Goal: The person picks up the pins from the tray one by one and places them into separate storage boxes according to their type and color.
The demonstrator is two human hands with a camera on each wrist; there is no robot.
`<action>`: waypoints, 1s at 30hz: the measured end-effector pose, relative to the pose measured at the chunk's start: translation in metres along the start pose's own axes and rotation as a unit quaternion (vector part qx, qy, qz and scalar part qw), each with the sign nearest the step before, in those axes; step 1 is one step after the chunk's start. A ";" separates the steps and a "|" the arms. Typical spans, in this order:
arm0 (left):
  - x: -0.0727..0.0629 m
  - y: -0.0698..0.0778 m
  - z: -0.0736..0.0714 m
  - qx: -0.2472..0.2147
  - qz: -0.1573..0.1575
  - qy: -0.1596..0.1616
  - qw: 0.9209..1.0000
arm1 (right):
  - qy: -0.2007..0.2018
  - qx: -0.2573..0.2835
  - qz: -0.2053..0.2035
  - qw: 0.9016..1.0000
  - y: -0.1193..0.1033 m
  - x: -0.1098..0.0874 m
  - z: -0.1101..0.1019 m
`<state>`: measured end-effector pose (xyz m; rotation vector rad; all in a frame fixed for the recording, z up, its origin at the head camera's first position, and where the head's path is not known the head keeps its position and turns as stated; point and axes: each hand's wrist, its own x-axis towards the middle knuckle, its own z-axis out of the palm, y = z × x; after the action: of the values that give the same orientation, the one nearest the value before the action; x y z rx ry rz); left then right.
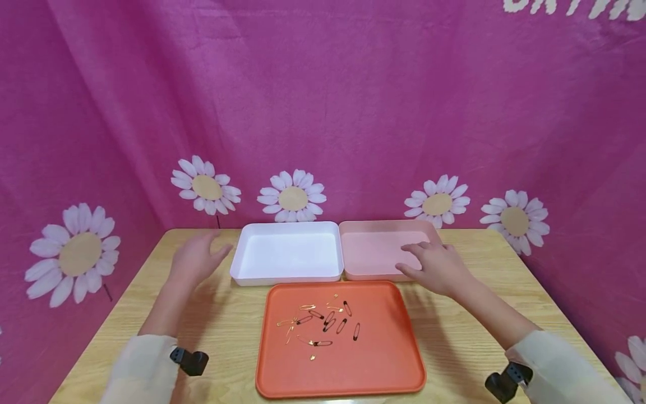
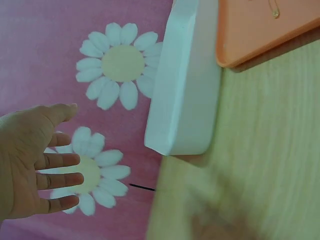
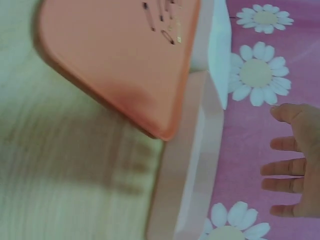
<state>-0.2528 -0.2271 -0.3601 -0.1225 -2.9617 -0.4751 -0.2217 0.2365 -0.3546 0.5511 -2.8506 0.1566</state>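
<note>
from where i stand, the person's left hand (image 1: 197, 259) hangs just beside the left end of the white tray (image 1: 290, 252), above the bench (image 1: 222, 331). its fingers (image 2: 61, 160) are spread loosely, with gaps showing between them and the thumb held well apart, and the palm is bare. the right hand (image 1: 438, 268) hovers at the right part of the pink tray (image 1: 370, 252), its thumb and fingers (image 3: 284, 167) likewise parted wide around nothing.

the safety pins lie in the orange tray (image 1: 348, 373), in front of the two others and nearer the person. they sit in a loose scatter toward its far half: dark pins (image 1: 347, 308) mostly to the middle and right, gold pins (image 1: 307, 307) mostly to the left, some touching or crossing. the white and pink trays stand side by side at the back of the bench, and their bare floors show.

behind hangs a magenta cloth (image 1: 333, 112) printed with white daisies (image 1: 292, 196). the only writing i can spot is a row of white letters (image 1: 515, 5) at its upper right, cut off so that just their lower parts show; i can't read the word. each pale sleeve (image 1: 560, 370) has a small black device (image 1: 190, 362) at its cuff.
</note>
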 end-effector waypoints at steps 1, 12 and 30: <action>-0.001 -0.003 0.004 -0.009 -0.002 -0.005 1.000 | -0.003 0.001 -0.006 1.000 -0.001 -0.002 0.003; -0.008 -0.023 0.036 -0.113 -0.020 -0.022 0.993 | -0.022 0.035 -0.075 0.996 -0.007 -0.017 0.034; -0.010 -0.026 0.077 -0.199 -0.076 -0.031 0.976 | -0.067 0.086 -0.191 0.976 -0.041 -0.021 0.085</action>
<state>-0.2550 -0.2278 -0.4419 0.0518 -2.9047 -1.1011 -0.2044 0.1933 -0.4396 1.1707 -2.8052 0.3107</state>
